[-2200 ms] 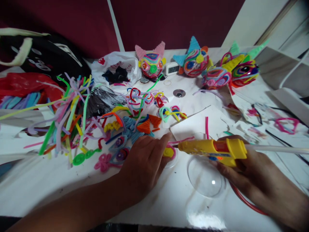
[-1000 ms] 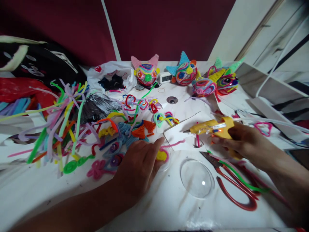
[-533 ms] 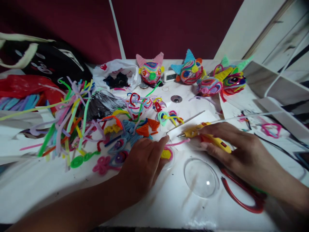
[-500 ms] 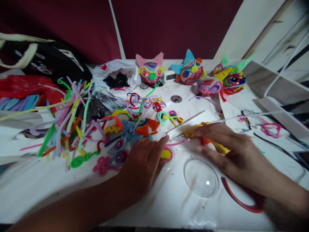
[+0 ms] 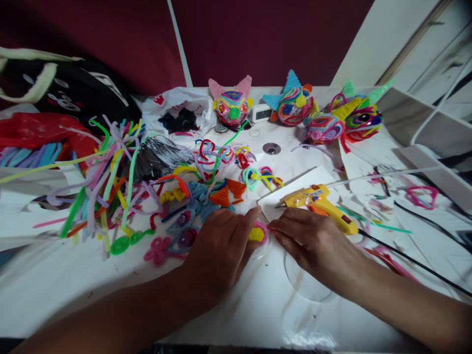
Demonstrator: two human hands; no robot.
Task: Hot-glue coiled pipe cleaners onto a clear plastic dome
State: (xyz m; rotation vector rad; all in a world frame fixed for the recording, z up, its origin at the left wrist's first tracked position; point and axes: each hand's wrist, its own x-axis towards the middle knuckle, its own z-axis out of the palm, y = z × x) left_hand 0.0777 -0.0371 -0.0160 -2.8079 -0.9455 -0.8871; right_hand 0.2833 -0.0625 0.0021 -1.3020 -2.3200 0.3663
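Observation:
My left hand (image 5: 221,246) is closed at the edge of a small clear plastic dome (image 5: 262,251). On the dome lies a coil of pink and yellow pipe cleaner (image 5: 258,233). From the other side my right hand (image 5: 309,238) pinches the pink pipe cleaner at the coil's edge; its fingertips hide the loose end. Just beyond the right hand, a yellow glue gun (image 5: 324,200) lies on its side, nozzle to the left over a white card (image 5: 271,209). Another clear dome (image 5: 295,275) sits partly under my right wrist.
Loose pipe cleaners (image 5: 110,182) heap up at left, near a black bag (image 5: 81,93). Finished pipe-cleaner animal heads (image 5: 232,105) stand along the back beside a small digital timer (image 5: 261,113). A black cord (image 5: 409,260) crosses the right side of the table.
My right hand has let go of the glue gun, moved left and closed on the pink pipe cleaner. The glue gun now lies uncovered. My left hand has stayed at the small dome.

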